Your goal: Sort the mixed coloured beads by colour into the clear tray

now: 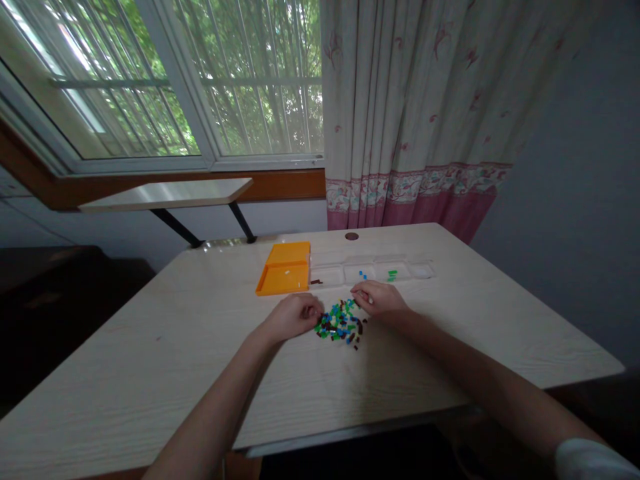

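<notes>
Pale wood-grain surface stretches well out on either side of the person's left hand (295,315) and right hand (381,298), the bench (490,300) having its near edge below the wrists and a raised shelf (170,193) at its far left corner. A pile of small plastic pieces (340,321), green, blue, brown and white, lies on it between the hands. Beyond, an orange box (291,252) stands open with a white piece or two inside; beside it runs a row of transparent trays (327,274), with blue and green pieces in separate compartments and, probably, brown ones at the left end. Both hands' fingers are curled narrow at the pile's edges; whether they grip any piece cannot be told.
</notes>
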Motion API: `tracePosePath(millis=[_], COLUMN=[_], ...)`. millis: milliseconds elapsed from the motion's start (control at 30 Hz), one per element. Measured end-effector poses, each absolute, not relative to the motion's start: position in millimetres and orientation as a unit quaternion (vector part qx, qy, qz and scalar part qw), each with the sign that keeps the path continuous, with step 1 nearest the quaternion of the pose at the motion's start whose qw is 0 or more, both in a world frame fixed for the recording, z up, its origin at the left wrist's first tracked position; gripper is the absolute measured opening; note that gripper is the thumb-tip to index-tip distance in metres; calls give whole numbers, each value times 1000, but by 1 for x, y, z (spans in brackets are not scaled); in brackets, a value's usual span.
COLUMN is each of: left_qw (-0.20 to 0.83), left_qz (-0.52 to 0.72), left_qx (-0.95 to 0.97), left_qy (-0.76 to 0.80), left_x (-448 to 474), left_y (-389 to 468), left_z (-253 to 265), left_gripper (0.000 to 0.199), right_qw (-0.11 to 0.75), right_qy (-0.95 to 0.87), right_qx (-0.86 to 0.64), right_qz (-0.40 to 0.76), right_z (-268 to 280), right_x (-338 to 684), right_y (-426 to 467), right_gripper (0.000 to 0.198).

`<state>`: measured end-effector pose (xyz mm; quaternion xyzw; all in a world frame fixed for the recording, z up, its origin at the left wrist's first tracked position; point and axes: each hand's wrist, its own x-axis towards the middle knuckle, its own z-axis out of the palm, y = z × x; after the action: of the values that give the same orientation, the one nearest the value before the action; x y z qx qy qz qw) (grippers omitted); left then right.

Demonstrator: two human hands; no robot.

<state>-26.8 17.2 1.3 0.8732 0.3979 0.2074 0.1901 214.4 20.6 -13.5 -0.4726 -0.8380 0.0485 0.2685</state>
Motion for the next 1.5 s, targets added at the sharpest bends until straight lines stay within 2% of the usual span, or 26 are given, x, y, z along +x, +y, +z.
tracePosePath(millis=[267,567,767,1033,1300,1500], left_qw=[195,191,242,326,260,227], left_qz=[307,320,352,483,543,553], left_qx=[840,843,811,682,646,649], left_qy=[403,388,400,443,469,471], left_x=[-11,-4,-1,2,-2,-2], left_y=[11,8,9,16,19,18], left_z=[-2,-3,-3,-10,-8,-7], left_gripper=[18,13,13,21,22,21], right_qw=[287,320,334,303,218,207], right_qy=[-883,-875,-863,-852,-886,-890], right_qx=[-369,-363,-375,-418,-397,-391], right_qz=[36,16,50,79,99,112], right_z=[-17,-20,-20,-19,-22,-19], right_x=[191,190,193,202,211,212], right_y=[4,6,7,19,24,22], right_gripper=[23,18,23,21,20,20])
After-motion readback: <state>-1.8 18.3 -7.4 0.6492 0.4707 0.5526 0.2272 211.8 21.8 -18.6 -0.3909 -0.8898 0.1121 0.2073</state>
